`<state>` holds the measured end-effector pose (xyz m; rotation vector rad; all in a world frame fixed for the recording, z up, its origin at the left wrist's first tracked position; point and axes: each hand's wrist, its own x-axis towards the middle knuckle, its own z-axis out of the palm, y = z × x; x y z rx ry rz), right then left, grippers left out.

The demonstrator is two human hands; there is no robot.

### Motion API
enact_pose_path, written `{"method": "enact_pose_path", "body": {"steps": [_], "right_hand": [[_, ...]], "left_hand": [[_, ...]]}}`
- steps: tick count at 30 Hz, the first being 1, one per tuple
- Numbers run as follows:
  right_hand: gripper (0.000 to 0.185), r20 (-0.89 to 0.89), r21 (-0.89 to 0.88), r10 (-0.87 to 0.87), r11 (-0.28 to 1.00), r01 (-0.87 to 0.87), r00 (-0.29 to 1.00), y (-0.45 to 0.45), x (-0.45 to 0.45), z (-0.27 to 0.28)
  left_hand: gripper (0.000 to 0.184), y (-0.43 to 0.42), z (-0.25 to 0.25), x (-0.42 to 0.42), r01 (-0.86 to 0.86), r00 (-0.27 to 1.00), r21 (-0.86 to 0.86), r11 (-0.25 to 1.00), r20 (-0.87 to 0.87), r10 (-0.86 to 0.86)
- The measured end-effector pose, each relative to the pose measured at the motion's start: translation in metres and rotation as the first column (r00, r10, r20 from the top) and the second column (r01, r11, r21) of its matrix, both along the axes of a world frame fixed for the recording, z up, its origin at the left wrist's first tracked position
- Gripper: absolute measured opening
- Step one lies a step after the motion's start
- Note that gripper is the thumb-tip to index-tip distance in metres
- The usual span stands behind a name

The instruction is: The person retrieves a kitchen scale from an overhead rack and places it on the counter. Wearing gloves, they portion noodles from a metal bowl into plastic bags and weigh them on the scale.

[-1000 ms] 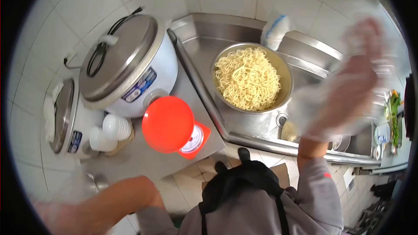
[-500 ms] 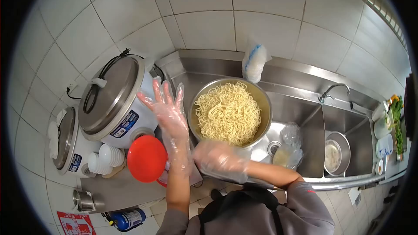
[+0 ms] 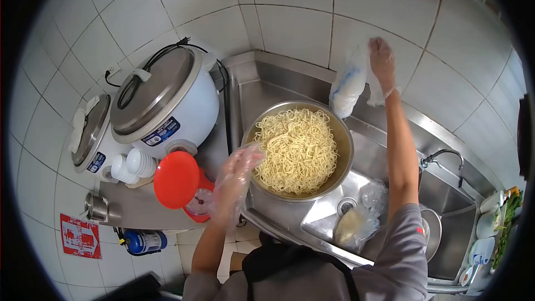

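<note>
A steel bowl heaped with yellow noodles stands at the sink. My left hand, in a clear plastic glove, is by the bowl's left rim, fingers stretched out and holding nothing. My right hand, also gloved, is raised against the tiled wall. Its fingers are closed at the top of a clear plastic bag with blue print and white contents, which stands on the back ledge. The exact grip on the plastic is partly hidden.
Two rice cookers stand at left, near stacked white cups and a red scale. A plastic bag of pale food lies in the sink. Behind my right arm are a faucet and a steel pot.
My right hand has gone from the bowl's front edge up to the plastic bag, whose top now reaches higher. My left hand has come down to the bowl's rim. The view has shifted.
</note>
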<state>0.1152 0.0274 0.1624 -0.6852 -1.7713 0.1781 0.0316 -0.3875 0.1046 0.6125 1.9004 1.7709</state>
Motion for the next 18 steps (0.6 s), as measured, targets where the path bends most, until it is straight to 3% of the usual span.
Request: {"method": "enact_pose_path", "body": {"steps": [1,2,3,4,5,6,8,11,14,15,16,18], "right_hand": [[0.024,-0.078,0.005,0.074,0.997,-0.074,0.994,-0.011,-0.002,0.017],[0.024,-0.154,0.015,0.149,0.989,-0.148,0.977,-0.019,-0.004,0.031],[0.025,-0.222,0.03,0.225,0.974,-0.224,0.949,-0.034,-0.007,0.046],[0.027,-0.244,-0.084,0.311,0.937,-0.34,0.918,-0.052,-0.006,0.059],[0.029,-0.277,-0.197,0.389,0.872,-0.448,0.879,-0.081,-0.001,0.072],[0.032,-0.32,-0.302,0.455,0.782,-0.545,0.831,-0.107,0.005,0.081],[0.041,-0.341,-0.436,0.519,0.651,-0.621,0.784,-0.144,0.018,0.09],[0.045,-0.385,-0.632,0.485,0.482,-0.607,0.785,-0.193,0.027,0.08],[0.042,-0.512,-0.672,0.449,0.322,-0.667,0.732,-0.191,0.018,0.041],[0.043,-0.566,-0.671,0.407,0.278,-0.687,0.717,-0.201,0.017,0.03],[0.043,-0.615,-0.666,0.362,0.237,-0.707,0.701,-0.209,0.019,0.018],[0.052,-0.558,-0.672,0.48,0.218,-0.708,0.677,-0.222,0.035,-0.014]], "left_hand": [[0.035,0.005,-0.008,-0.005,0.041,0.999,0.036,0.999,-0.015,-0.041],[0.032,0.011,-0.007,-0.007,0.111,0.965,0.033,0.993,-0.245,-0.099],[0.031,0.017,-0.005,-0.011,0.173,0.877,0.016,0.985,-0.457,-0.147],[0.03,0.023,-0.004,-0.016,0.225,0.745,-0.019,0.974,-0.641,-0.184],[0.041,0.03,-0.01,-0.028,0.273,0.581,-0.04,0.961,-0.79,-0.197],[0.047,0.034,-0.006,-0.031,0.215,0.496,-0.039,0.976,-0.856,-0.144],[0.06,0.041,-0.005,-0.024,0.096,0.307,-0.032,0.995,-0.95,-0.061],[0.08,0.051,-0.025,-0.019,0.075,0.158,0.119,0.99,-0.982,0.106],[0.086,0.044,-0.051,-0.007,0.095,0.234,0.162,0.982,-0.963,0.136],[0.072,0.039,-0.058,-0.001,0.09,0.275,0.199,0.976,-0.947,0.167],[0.063,0.03,-0.063,0.002,0.076,0.265,0.12,0.99,-0.959,0.096],[0.046,0.012,-0.06,0.005,0.045,0.242,-0.037,0.998,-0.969,-0.046]]}}
